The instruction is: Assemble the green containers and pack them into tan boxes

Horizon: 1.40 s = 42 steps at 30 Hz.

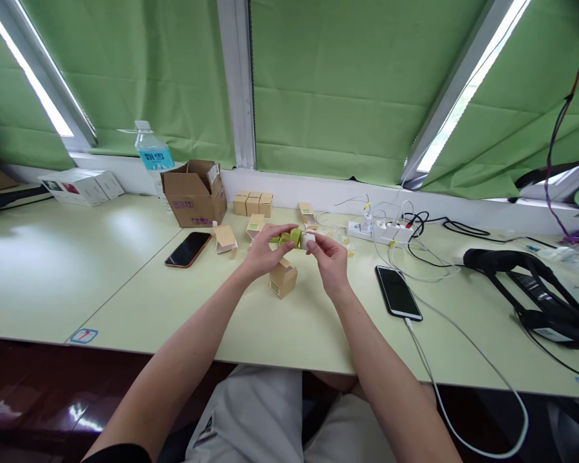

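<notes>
Left hand (264, 251) holds green piece (295, 236); right (332, 258), white piece (306, 240).

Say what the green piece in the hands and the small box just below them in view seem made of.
The green piece: probably plastic, smooth and slightly shiny, though too small to be sure. The small box: likely thin cardboard with a matte finish, given its tan faces and folded edges.

There are seven small tan cardboard boxes (283, 280), one larger brown cardboard carton (193, 202) and two black-screened rectangular smartphones (188, 249). One blue-labelled clear plastic bottle (155, 158), one long white power strip (399, 233) and one yellow-green and white handheld object (295, 238) also count.
</notes>
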{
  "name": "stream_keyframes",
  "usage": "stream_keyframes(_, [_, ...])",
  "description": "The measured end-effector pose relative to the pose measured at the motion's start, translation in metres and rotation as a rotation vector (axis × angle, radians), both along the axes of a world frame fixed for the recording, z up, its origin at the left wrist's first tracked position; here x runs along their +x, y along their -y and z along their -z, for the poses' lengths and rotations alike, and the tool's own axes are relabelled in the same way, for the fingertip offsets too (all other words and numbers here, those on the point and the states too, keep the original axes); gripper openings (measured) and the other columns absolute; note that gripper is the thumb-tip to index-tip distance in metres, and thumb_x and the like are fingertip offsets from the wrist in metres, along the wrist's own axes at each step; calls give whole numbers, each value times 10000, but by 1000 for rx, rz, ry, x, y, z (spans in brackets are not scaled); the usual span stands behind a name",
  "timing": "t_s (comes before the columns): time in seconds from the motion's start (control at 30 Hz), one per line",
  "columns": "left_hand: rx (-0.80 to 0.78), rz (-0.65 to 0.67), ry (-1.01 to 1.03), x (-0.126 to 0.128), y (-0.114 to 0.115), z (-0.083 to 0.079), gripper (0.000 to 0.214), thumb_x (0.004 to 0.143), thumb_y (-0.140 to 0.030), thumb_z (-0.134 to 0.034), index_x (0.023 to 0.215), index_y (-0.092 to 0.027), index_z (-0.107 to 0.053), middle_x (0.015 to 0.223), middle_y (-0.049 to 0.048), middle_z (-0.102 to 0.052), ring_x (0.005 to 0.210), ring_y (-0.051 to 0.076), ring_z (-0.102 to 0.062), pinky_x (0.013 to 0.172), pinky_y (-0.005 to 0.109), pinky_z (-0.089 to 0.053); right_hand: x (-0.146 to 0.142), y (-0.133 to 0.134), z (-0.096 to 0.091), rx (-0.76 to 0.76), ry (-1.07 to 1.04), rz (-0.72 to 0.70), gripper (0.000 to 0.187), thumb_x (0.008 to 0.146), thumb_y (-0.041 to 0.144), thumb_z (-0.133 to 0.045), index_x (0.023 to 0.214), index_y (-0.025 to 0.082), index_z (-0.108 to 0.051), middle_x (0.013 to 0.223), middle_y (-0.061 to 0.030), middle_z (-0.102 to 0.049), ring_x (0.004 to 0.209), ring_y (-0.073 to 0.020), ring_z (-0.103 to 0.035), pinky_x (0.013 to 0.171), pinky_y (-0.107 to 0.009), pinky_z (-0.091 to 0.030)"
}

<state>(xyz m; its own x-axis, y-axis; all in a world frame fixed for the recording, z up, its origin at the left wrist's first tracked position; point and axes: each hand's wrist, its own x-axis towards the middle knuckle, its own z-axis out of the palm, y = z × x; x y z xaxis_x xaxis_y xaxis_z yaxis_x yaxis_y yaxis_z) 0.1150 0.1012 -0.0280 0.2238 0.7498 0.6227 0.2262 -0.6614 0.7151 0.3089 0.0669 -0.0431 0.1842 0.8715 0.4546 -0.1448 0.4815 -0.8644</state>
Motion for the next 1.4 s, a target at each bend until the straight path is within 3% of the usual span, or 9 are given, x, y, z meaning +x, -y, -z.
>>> stream_keyframes(0.17, [35,14,-92,1,5,-5,442,953,-491,-770,1338,-282,-822,1129,82,-802,1186,286,-657,1052,422,-562,3,1,0,-23,24,-29,456,753,601,-948,1040,252,-891,952,-46,-837,775,-192,-661,767,-385,-580])
stream_keyframes(0.5, [121,0,-181,7,8,-2,443,1032,-514,-683,1407,-296,-774,1118,94,-798,1112,311,-555,1049,463,-463,-3,3,0,-57,-30,15,464,773,603,-929,1022,215,-877,939,-50,-835,784,-183,-681,815,-384,-608])
stream_keyframes(0.77, [130,59,-188,14,17,-9,509,903,-349,-827,1388,-253,-706,1348,130,-682,1307,336,-570,1106,466,-499,-17,7,2,-104,-88,25,529,754,642,-932,1028,195,-859,917,-50,-821,830,-196,-714,747,-350,-625])
stream_keyframes(0.87, [91,100,-134,14,15,-11,517,867,-238,-812,1373,-252,-708,1390,131,-643,1289,310,-626,1039,419,-548,-24,9,3,-119,-98,-19,505,785,644,-916,987,186,-850,870,-31,-798,747,-158,-676,744,-336,-616])
stream_keyframes(1.0, [6,199,-14,11,10,-10,527,839,-262,-852,1355,-251,-744,1356,127,-655,1206,290,-673,993,397,-577,-27,10,2,-86,-81,-35,498,827,664,-883,954,184,-836,869,-38,-793,713,-148,-659,727,-337,-616])
stream_keyframes(1.1, [-102,268,107,8,8,-10,573,832,-363,-910,1367,-235,-749,1333,130,-691,1128,278,-704,961,398,-596,-23,14,1,10,45,17,502,932,673,-778,1049,188,-832,1000,-90,-814,812,-193,-713,747,-363,-643])
stream_keyframes(1.27, [-256,353,309,2,12,-17,718,858,-493,-924,1480,-233,-678,1168,106,-766,1049,258,-750,933,375,-621,-13,23,-1,409,455,361,460,1057,437,-661,1478,250,-664,1314,-162,-713,1105,-264,-744,822,-417,-688])
stream_keyframes(1.4, [-330,432,250,-2,16,-22,693,836,-534,-941,1414,-208,-743,1057,93,-790,946,241,-760,842,343,-624,-11,22,-1,649,706,474,418,1075,294,-633,1491,278,-665,1344,-174,-691,1251,-314,-711,869,-465,-697])
